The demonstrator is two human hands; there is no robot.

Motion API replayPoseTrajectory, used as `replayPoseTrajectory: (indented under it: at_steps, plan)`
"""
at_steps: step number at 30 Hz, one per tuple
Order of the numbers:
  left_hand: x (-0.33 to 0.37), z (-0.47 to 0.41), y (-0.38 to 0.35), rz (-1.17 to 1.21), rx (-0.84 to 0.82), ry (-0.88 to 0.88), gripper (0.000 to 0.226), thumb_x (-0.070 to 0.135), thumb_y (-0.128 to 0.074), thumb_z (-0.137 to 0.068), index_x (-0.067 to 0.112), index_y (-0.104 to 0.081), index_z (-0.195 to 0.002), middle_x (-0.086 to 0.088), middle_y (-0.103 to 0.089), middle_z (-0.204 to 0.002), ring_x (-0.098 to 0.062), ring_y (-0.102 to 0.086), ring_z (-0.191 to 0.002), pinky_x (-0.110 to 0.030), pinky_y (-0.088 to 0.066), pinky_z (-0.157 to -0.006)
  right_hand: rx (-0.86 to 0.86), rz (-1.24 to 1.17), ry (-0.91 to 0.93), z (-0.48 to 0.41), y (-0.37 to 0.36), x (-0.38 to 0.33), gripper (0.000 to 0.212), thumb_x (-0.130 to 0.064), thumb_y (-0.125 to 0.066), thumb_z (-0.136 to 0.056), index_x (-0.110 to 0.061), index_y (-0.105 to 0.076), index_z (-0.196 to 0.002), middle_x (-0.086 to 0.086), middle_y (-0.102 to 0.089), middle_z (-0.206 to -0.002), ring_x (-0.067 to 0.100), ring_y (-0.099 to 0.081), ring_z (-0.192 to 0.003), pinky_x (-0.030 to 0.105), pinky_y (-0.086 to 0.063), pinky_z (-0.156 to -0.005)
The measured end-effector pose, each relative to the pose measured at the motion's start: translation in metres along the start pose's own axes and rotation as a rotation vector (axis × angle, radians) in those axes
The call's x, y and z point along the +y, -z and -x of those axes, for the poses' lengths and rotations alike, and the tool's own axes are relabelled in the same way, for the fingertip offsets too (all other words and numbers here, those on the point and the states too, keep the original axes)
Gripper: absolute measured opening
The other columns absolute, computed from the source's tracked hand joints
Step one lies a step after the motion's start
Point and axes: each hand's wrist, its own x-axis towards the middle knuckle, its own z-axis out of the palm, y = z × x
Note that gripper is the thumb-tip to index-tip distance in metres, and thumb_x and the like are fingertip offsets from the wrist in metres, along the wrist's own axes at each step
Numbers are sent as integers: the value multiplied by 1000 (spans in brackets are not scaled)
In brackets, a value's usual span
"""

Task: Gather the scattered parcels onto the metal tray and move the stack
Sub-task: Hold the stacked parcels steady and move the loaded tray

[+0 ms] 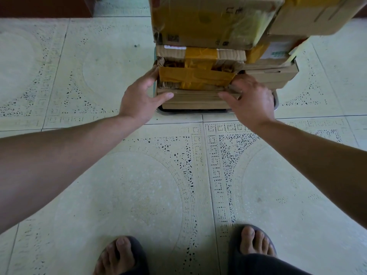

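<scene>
A tall stack of cardboard parcels (pixel 200 76), several wrapped in yellow tape, stands on a metal tray (pixel 190 112) on the tiled floor. Only the tray's near rim and right corner show under the boxes. My left hand (pixel 139 94) is at the stack's lower left corner, fingers straight against the side and thumb on the front of a low flat box (pixel 196 96). My right hand (pixel 250 98) rests on the front right of the same low boxes, fingers spread and thumb pointing left. Neither hand curls round a parcel.
Pale patterned floor tiles (pixel 139 185) spread all round the tray. My two feet in dark sandals (pixel 123 255) stand near the bottom edge. A dark wooden piece of furniture (pixel 45 6) sits at the top left.
</scene>
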Motion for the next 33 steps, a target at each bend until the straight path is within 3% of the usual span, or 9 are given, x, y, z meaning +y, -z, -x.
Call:
replayPoseTrajectory:
  at_steps: [6,10,15,22,29,33]
  plan:
    - [0,1,0,-14,33,12,59,44,-71,-84,32,-52,-139,13,-46,-147,-3,-41,-135,-24,-36,-112,21,-26,-25,2,1,-1,33,-43,-64,-90,-11,-69,-97,1,-66,-109,14,-52,-76,25,-34,-69]
    - [6,3,1,-43,62,11,51,40,-73,-83,28,-60,-131,10,-51,-143,-7,-50,-127,-13,-38,-99,12,-18,-29,2,2,-2,32,-43,-63,-91,-13,-70,-98,-1,-67,-109,10,-50,-79,25,-34,-70]
    - [8,5,3,-49,61,-3,47,41,-74,-82,30,-63,-127,11,-52,-142,-10,-53,-125,-18,-42,-100,13,-9,-45,2,3,-2,31,-43,-64,-90,-13,-70,-97,0,-67,-108,11,-50,-79,26,-34,-70]
    - [13,7,5,-62,42,25,47,41,-72,-84,31,-61,-129,10,-54,-141,-9,-55,-116,-8,-37,-81,-8,-28,-58,3,3,-3,30,-42,-63,-91,-13,-68,-98,0,-66,-109,15,-55,-79,26,-37,-70]
    - [17,10,7,111,5,38,71,50,-73,-80,30,-44,-142,11,-48,-145,-6,-43,-128,-24,-36,-105,-1,-167,-129,7,6,-7,39,-50,-64,-87,-19,-66,-111,-5,-62,-121,13,-54,-80,25,-36,-70]
    - [22,8,13,240,15,-24,86,53,-75,-75,30,-35,-148,18,-45,-146,3,-40,-133,-28,-35,-113,68,-261,-213,8,10,-12,52,-53,-65,-85,-21,-59,-126,-8,-61,-116,7,-55,-70,18,-33,-58]
